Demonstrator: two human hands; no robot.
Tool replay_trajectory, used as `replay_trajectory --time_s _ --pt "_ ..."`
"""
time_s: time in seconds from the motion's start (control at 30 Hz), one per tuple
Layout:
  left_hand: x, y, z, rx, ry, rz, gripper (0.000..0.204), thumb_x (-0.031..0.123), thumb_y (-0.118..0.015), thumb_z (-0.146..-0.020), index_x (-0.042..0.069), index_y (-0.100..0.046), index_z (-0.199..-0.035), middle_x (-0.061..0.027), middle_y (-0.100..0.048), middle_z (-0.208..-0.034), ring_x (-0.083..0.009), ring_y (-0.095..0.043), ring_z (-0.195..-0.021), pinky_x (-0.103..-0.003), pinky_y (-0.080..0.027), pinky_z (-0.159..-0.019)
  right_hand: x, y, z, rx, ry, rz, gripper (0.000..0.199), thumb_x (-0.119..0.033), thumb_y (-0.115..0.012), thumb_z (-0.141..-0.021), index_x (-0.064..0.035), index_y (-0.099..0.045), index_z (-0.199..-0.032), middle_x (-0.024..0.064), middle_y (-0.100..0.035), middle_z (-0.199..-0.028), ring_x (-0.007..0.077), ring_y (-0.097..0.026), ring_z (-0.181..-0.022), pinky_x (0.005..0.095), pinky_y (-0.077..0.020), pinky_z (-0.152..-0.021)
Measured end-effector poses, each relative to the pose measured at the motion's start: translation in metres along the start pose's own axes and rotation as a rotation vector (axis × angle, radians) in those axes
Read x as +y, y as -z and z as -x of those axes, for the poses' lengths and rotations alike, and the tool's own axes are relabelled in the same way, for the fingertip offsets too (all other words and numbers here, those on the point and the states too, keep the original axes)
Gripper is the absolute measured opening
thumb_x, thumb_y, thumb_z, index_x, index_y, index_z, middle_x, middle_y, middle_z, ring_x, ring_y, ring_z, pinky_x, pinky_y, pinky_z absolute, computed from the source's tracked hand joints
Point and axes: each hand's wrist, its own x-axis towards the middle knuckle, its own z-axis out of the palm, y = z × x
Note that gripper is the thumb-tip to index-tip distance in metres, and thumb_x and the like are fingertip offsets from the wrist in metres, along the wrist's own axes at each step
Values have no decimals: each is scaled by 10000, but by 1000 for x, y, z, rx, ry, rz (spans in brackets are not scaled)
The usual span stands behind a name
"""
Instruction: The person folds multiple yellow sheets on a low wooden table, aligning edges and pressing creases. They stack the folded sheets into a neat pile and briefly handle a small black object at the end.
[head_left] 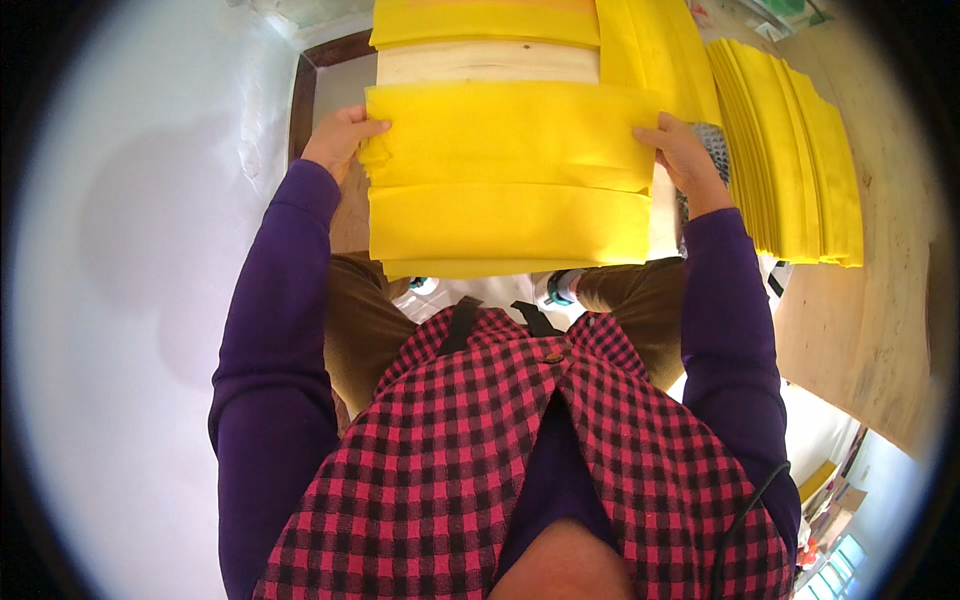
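Cloth (510, 145), yellow and layered, spans left to right along its long axis between the left hand (342, 141) and right hand (685, 155), each pinching a side edge near its far corner, while the yellow stack (790, 165) lies nearer the right hand.

The yellow sheet (510, 140) is looking like matt cloth from where I'm standing, and the table (845, 345) is showing smooth wood.
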Motion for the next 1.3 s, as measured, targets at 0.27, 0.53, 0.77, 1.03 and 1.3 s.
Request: replay_trajectory --time_s 0.27,0.53,0.77,1.03,1.3 --pt "-11 -3 -8 -81 -85 -174 403 -43 -640 -809 -7 -577 -1205 -77 -650 -1115 -169 -628 -978 -273 -465 -906 -3 0 9 -96 48 27 400 -47 -625 -843 8 -545 -1231 61 -615 -1168 155 -585 -1051 285 -443 -925" --pt "-7 -7 -3 3 -142 -297 395 -39 -663 -782 -9 -590 -1168 -72 -660 -1070 -155 -630 -935 -273 -480 -867 7 3 7 -76 58 268 462 -34 -661 -779 39 -551 -1221 65 -629 -1131 147 -586 -990 272 -436 -876" --pt "-8 -12 18 101 -256 -365 323 -2 -681 -781 -17 -623 -1098 -75 -678 -1008 -157 -640 -893 -276 -495 -813 13 -6 18 87 127 193 428 -16 -674 -765 50 -583 -1178 64 -650 -1068 148 -593 -951 277 -441 -856" --pt "-25 -4 44 59 -367 -445 227 -44 -676 -777 33 -656 -990 -69 -667 -1037 -174 -619 -978 -292 -477 -886 43 -7 52 241 436 315 249 33 -679 -738 -21 -687 -982 77 -683 -965 164 -633 -872 257 -477 -790" --pt "-57 4 65 -50 -1007 -966 177 13 -695 -736 107 -641 -877 -64 -640 -1112 -292 -540 -1124 -360 -418 -982 84 -21 87 237 721 436 179 68 -657 -732 -65 -681 -851 62 -684 -1012 203 -582 -1013 298 -475 -870"
